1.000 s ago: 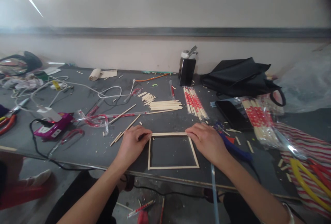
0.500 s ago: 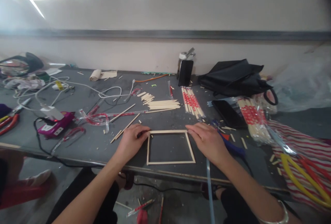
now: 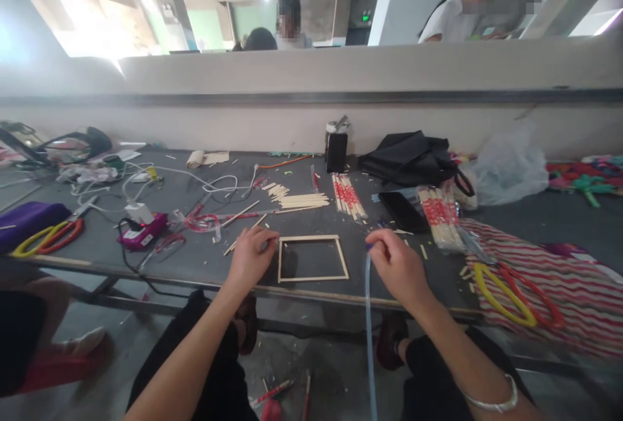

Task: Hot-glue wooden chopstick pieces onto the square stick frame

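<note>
A rectangular frame of thin wooden sticks (image 3: 314,278) lies flat near the table's front edge. My left hand (image 3: 253,255) is at its upper left corner, thumb and fingers closed on that corner. To the right of the frame and apart from it, my right hand (image 3: 396,265) has its fingers closed. A small dark blue piece shows at its fingertips; what it belongs to is hidden. From there a long translucent bluish strip (image 3: 368,317) hangs over the table edge. Loose wooden sticks (image 3: 304,201) lie behind the frame.
Red-patterned stick packs (image 3: 348,195) and a black phone (image 3: 402,210) lie behind my right hand. Scissors (image 3: 506,291) rest on striped cloth (image 3: 574,304) at right. A purple power adapter (image 3: 143,231) with cables sits at left. People are beyond the low wall (image 3: 311,77).
My right hand has left the frame's upper right corner and moved right, to the top of the bluish strip. My left hand remains at the upper left corner. The view has tilted up.
</note>
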Demonstrator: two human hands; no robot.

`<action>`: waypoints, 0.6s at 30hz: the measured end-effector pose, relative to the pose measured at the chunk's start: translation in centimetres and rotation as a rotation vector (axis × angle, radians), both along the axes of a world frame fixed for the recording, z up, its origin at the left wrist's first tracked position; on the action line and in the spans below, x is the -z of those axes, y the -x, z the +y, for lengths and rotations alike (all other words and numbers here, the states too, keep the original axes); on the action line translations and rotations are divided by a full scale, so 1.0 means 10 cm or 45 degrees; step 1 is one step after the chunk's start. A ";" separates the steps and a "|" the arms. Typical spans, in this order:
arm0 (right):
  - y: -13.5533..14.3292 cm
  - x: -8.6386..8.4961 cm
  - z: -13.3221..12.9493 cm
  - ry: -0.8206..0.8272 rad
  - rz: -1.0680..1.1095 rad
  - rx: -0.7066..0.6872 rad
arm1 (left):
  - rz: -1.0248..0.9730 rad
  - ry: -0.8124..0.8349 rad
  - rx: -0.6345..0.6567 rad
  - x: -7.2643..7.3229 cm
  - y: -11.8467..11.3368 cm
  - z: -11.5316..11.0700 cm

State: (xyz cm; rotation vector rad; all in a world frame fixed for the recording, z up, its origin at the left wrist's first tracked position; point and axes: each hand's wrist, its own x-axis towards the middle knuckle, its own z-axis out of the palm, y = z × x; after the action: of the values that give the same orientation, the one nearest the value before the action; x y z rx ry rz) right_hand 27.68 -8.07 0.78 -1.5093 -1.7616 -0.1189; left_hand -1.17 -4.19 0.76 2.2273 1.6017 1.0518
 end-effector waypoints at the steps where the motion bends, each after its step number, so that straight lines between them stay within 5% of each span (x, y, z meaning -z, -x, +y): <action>1: -0.01 -0.01 -0.08 -0.005 0.024 0.031 | 0.011 -0.013 0.015 -0.03 -0.01 -0.09; 5: -0.15 0.02 -0.37 -0.016 0.091 0.151 | 0.045 -0.024 0.119 -0.04 0.01 -0.55; 10: -0.47 0.19 -0.52 -0.015 0.021 0.310 | 0.093 0.070 0.086 0.20 0.13 -0.94; 18: -0.53 0.32 -0.20 0.305 -0.405 0.361 | 0.203 0.062 -0.073 0.27 0.02 -0.75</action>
State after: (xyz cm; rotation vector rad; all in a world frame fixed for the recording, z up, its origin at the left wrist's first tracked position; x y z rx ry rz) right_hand 32.96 -10.09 -2.44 -2.0015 -1.8446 -0.3155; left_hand -1.33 -11.73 -1.95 2.2972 1.7445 0.8578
